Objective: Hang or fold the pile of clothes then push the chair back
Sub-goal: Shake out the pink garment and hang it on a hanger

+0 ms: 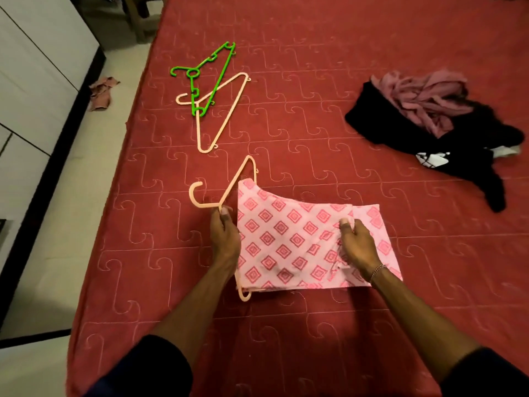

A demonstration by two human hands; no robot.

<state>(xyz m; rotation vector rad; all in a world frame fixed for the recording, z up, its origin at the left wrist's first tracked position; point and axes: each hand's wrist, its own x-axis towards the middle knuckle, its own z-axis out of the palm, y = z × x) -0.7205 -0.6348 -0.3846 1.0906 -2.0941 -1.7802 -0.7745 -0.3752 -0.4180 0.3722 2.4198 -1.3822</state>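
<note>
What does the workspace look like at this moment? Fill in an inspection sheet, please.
Surface: red quilted bedcover.
Job's things: pink patterned garment lies flat over a peach hanger; pile of dark and mauve clothes at the right.
Clutter: green hanger lies across a second peach hanger; crumpled cloth on the floor.
Hands: left hand pinches the hanger's neck; right hand pinches the garment's fabric.
Cables: nothing seen.
Surroundings: white cabinet at the left; wooden legs beyond the bed, possibly a chair.
</note>
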